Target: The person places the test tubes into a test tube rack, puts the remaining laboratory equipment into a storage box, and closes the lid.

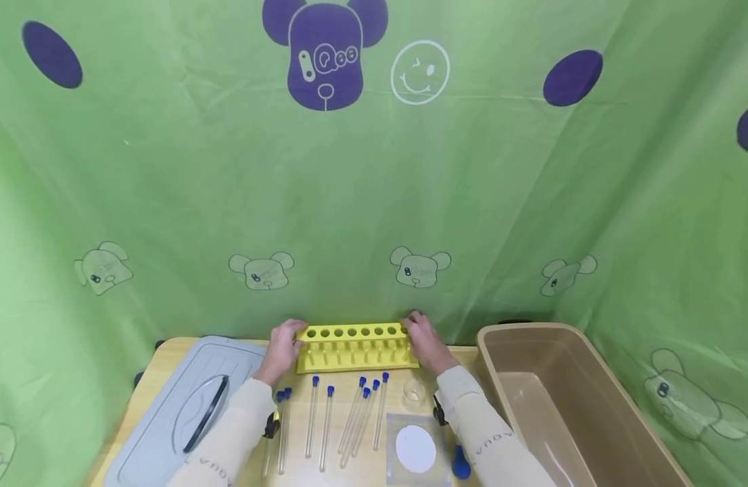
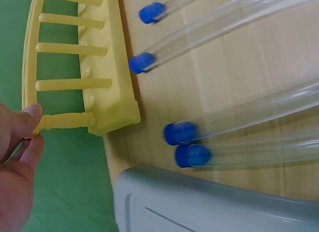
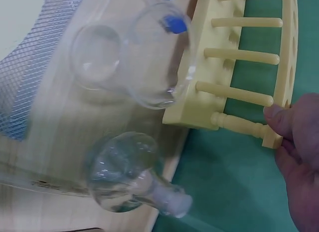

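A yellow test tube rack (image 1: 357, 367) with a row of holes and pegs stands at the table's far edge. My left hand (image 1: 281, 350) pinches the left end of its top bar between thumb and fingers, and the left wrist view shows this grip close up. At the opposite end, my right hand (image 1: 427, 345) pinches the top bar the same way. No tubes sit in the rack. In front of it lie several glass test tubes (image 1: 325, 433) with blue stoppers, their capped ends (image 2: 182, 132) towards the rack.
Left stands a grey lid (image 1: 161, 419) with a black handle; right, a brown bin (image 1: 569, 406). Near my right forearm are a clear beaker (image 1: 413, 392), wire gauze (image 1: 393, 433) with a white centre and a blue bulb (image 1: 461, 465). A stoppered round flask (image 3: 122, 172) lies beside the beaker.
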Available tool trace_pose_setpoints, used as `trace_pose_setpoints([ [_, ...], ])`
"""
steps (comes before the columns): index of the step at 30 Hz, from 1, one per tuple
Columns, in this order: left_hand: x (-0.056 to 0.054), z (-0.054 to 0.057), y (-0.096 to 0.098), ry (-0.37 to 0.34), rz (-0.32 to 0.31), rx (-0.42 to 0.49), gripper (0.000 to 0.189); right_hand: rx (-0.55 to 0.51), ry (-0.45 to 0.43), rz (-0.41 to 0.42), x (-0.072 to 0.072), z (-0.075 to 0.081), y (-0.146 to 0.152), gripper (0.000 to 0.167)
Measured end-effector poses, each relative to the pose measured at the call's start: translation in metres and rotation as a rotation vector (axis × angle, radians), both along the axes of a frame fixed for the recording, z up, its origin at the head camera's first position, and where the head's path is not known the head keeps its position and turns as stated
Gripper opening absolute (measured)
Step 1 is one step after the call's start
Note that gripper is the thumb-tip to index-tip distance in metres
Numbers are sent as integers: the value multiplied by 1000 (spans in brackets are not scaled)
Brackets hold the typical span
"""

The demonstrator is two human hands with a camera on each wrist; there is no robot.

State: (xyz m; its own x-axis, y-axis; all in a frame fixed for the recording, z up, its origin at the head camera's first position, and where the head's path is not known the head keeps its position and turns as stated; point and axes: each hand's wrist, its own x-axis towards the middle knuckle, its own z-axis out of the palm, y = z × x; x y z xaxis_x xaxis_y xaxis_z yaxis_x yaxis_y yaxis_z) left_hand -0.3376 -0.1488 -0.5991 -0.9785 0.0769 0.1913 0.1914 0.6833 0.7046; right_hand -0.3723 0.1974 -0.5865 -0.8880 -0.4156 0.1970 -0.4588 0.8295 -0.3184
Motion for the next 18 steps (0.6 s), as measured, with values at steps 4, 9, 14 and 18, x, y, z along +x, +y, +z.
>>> trace_pose_setpoints([
  [4, 6, 17, -8, -2, 5, 0, 48, -4, 28, 5, 6, 17, -5, 54],
  [9, 18, 39, -23, 58, -32, -27, 47, -26, 65, 25, 21, 51, -13, 58],
  [14, 33, 61, -32, 158, -69, -47, 46, -29, 76, 40, 42, 83, -16, 58],
  [18, 49, 78, -36, 205, -84, -64, 46, -19, 84, 51, 63, 99, -13, 57],
])
